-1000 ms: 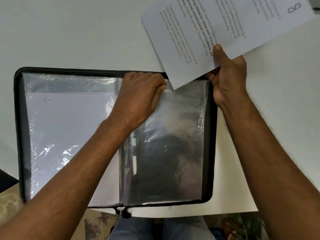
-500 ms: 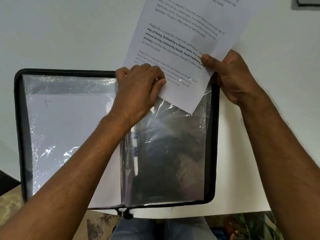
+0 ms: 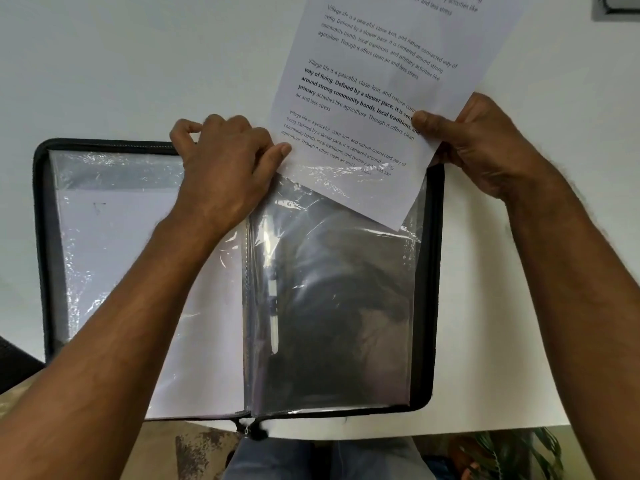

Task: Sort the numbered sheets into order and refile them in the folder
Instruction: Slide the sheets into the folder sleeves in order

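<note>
A black zip folder lies open on the white table, with clear plastic sleeves on both sides. The left sleeve holds a white sheet. A printed sheet stands tilted over the empty right sleeve, its lower end inside the sleeve's top opening. My right hand pinches the sheet's right edge, thumb on the text. My left hand grips the top edge of the right sleeve near the spine, thumb touching the sheet's left edge.
The white table reaches past the folder on all sides. Its near edge runs just below the folder. A dark object sits at the far right corner. My knees and a patterned floor show below the table edge.
The sheet swung from pointing right to nearly upright and came down. Its lower end went into the right sleeve's mouth. My left hand stayed at the sleeve's top edge.
</note>
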`<action>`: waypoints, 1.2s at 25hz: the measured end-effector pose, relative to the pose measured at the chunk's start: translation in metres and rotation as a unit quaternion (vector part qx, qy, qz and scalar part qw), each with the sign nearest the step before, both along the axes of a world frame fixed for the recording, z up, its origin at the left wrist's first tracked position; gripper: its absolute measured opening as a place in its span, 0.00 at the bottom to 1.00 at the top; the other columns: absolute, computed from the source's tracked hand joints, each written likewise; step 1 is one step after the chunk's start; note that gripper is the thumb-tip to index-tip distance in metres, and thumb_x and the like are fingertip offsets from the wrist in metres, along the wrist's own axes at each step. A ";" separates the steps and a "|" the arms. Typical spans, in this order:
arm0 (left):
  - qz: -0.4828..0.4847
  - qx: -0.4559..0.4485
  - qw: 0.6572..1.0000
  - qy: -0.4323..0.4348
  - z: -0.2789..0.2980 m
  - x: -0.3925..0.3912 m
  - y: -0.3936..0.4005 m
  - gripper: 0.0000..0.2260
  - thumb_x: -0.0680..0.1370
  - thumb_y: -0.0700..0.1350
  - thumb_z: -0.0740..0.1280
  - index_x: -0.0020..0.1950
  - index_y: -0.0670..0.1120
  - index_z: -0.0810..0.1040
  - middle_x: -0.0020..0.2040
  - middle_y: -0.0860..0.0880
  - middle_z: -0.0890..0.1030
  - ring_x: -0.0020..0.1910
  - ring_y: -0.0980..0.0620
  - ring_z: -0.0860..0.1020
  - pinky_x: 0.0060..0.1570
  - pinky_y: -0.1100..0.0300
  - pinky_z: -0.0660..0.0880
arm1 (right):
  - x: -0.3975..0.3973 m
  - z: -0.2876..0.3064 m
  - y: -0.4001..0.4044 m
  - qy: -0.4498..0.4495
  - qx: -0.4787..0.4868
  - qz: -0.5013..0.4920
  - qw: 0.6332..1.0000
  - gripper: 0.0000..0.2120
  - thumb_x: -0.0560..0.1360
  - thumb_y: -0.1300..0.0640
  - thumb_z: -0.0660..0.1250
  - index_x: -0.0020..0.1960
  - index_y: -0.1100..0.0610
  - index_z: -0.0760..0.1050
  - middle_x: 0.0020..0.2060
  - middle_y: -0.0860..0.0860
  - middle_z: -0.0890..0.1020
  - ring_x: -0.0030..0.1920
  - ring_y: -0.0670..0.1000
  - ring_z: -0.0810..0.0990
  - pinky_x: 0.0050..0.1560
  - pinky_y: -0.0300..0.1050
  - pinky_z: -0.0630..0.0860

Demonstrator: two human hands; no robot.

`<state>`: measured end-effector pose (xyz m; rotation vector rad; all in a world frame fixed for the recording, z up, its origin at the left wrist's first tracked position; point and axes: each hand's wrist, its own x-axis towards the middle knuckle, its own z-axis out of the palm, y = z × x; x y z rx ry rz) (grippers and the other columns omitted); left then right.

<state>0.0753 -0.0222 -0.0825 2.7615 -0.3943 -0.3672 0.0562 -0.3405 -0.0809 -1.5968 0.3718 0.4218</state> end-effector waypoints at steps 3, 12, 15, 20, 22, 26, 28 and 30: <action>0.031 0.034 0.999 0.006 -0.002 0.005 0.004 0.19 0.86 0.60 0.55 0.44 0.52 0.77 0.50 0.50 0.71 0.60 0.42 0.72 0.65 0.40 0.58 | 0.002 0.000 -0.003 0.002 -0.005 0.015 1.000 0.13 0.78 0.56 0.71 0.62 0.52 0.80 0.52 0.49 0.88 0.50 0.51 0.87 0.41 0.42 0.83; 0.211 -0.272 0.928 0.145 -0.008 0.027 0.001 0.11 0.81 0.58 0.66 0.61 0.56 0.77 0.49 0.52 0.84 0.51 0.54 0.83 0.60 0.47 0.79 | 0.020 0.002 -0.010 0.035 -0.038 0.146 0.988 0.19 0.76 0.54 0.72 0.66 0.54 0.79 0.57 0.51 0.87 0.56 0.55 0.86 0.54 0.51 0.85; 0.239 -0.320 0.900 0.173 -0.007 0.031 -0.006 0.09 0.83 0.51 0.68 0.62 0.52 0.78 0.44 0.56 0.83 0.40 0.66 0.81 0.45 0.65 0.79 | 0.022 0.001 -0.010 0.055 -0.063 0.227 0.970 0.22 0.77 0.53 0.72 0.70 0.54 0.77 0.61 0.50 0.85 0.60 0.60 0.84 0.58 0.57 0.80; 0.257 -0.370 0.869 0.205 -0.007 0.035 -0.003 0.12 0.82 0.47 0.70 0.50 0.37 0.80 0.40 0.46 0.80 0.39 0.52 0.79 0.46 0.52 0.80 | 0.025 0.011 0.001 0.045 -0.073 0.182 0.980 0.13 0.81 0.54 0.69 0.65 0.49 0.79 0.51 0.37 0.87 0.52 0.41 0.86 0.44 0.32 0.79; 0.234 -0.354 0.874 0.238 -0.007 0.035 -0.001 0.10 0.82 0.46 0.71 0.46 0.40 0.79 0.44 0.43 0.84 0.42 0.49 0.84 0.48 0.54 0.82 | 0.026 0.011 0.003 0.036 -0.087 0.123 0.988 0.09 0.82 0.51 0.67 0.62 0.48 0.80 0.45 0.34 0.87 0.46 0.37 0.85 0.38 0.28 0.77; 0.196 -0.330 0.879 0.285 -0.002 0.037 0.003 0.11 0.81 0.47 0.71 0.51 0.38 0.81 0.48 0.46 0.88 0.44 0.53 0.86 0.47 0.60 0.81 | 0.027 0.009 -0.001 0.059 -0.131 0.196 0.970 0.11 0.80 0.48 0.69 0.62 0.46 0.81 0.51 0.39 0.87 0.49 0.45 0.85 0.44 0.36 0.78; 0.201 -0.331 0.883 0.267 0.001 0.038 0.002 0.14 0.82 0.48 0.71 0.53 0.36 0.81 0.42 0.51 0.87 0.39 0.59 0.83 0.43 0.64 0.78 | 0.027 0.011 -0.003 0.080 -0.152 0.256 0.951 0.17 0.79 0.48 0.71 0.66 0.47 0.79 0.56 0.43 0.86 0.52 0.47 0.84 0.46 0.38 0.77; 0.203 -0.339 0.878 0.271 0.002 0.036 -0.001 0.10 0.83 0.46 0.69 0.53 0.39 0.83 0.41 0.56 0.87 0.38 0.62 0.84 0.41 0.68 0.79 | 0.029 0.013 -0.002 0.084 -0.151 0.263 0.949 0.18 0.78 0.48 0.71 0.68 0.46 0.78 0.57 0.42 0.85 0.53 0.46 0.84 0.48 0.37 0.77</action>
